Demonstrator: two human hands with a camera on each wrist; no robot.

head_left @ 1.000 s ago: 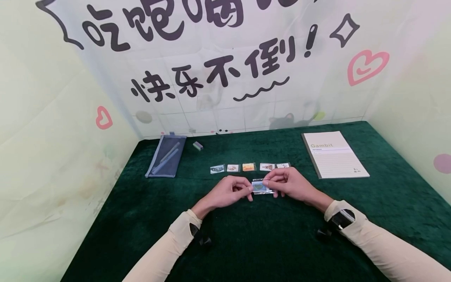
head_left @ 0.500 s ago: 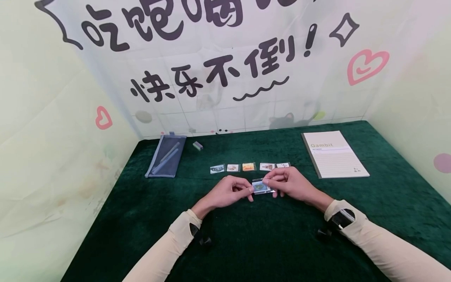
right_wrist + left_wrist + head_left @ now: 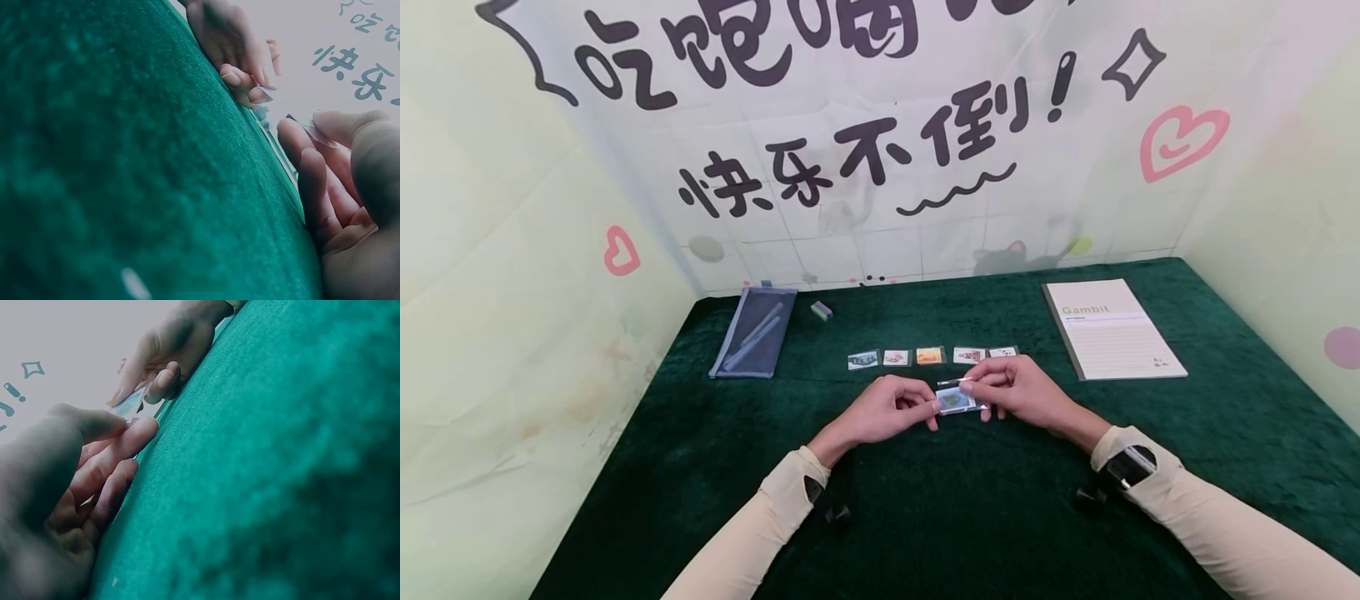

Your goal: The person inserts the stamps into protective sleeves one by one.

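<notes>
In the head view, a stamp-sized picture card [image 3: 956, 399] with a blue and green print sits in a clear sleeve with a dark upper edge. My left hand [image 3: 887, 408] pinches its left end between thumb and fingers. At the right end, my right hand [image 3: 1018, 390] pinches the sleeve the same way. In the left wrist view the card [image 3: 130, 405] spans the two hands close to the green cloth. Just beyond the hands lies a row of several similar sleeved cards [image 3: 929, 356]; my right fingers partly cover the rightmost one.
A blue zip pouch [image 3: 758, 333] with pens inside lies at the back left of the green-covered table [image 3: 940, 508]. Beside it is a small eraser [image 3: 822, 311]. A notebook [image 3: 1112, 329] lies at the back right. A printed backdrop [image 3: 865, 167] rises behind the table.
The card and sleeve between my fingers have tilted slightly, and the card's picture has shifted a little. Both hands stay in nearly the same place; the row of cards is unchanged.
</notes>
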